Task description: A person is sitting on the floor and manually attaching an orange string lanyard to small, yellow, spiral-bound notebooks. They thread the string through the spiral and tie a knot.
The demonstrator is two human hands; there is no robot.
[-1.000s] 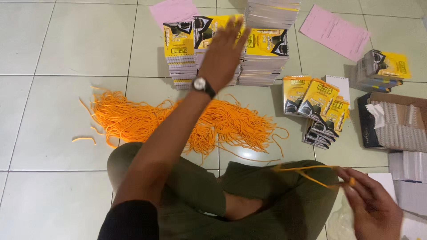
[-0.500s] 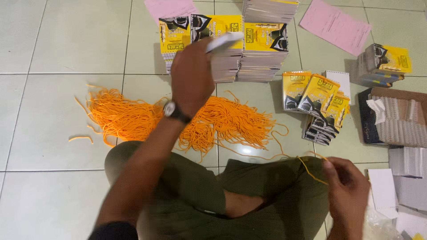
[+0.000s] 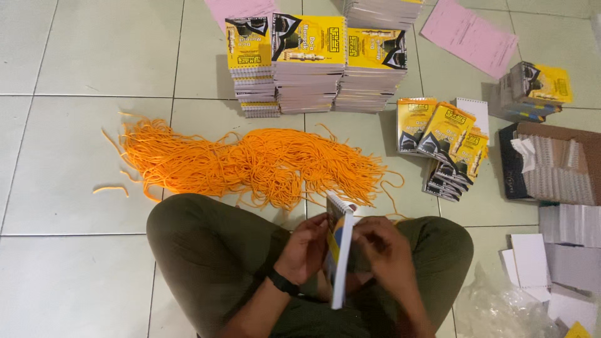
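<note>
Left hand [image 3: 307, 245], watch on wrist, fingers curled against the left face of a small spiral-bound booklet [image 3: 339, 255], held edge-up over the lap. Right hand [image 3: 383, 249] closed on the booklet's right face, fingers bent over the cover; whether an orange cord is pinched in it cannot be told. Booklet stands nearly vertical between both hands, wire binding at top, white page edges toward the camera. Person sits cross-legged on a tiled floor [image 3: 69, 131], olive trousers. Just ahead of the knees, a wide loose heap of orange cords [image 3: 250, 164] lies on the tiles, a few stray pieces off to its left. Beyond the heap, three tall stacks of yellow-covered booklets [image 3: 313, 66] stand side by side, touching. To the right, a smaller fanned pile of yellow booklets [image 3: 446, 141]; further right, an open cardboard box [image 3: 557, 166] with white spiral stock. Pink sheets [image 3: 471, 36] lie near the top edge. Crumpled clear plastic [image 3: 501, 310] sits at lower right, beside white cards.
</note>
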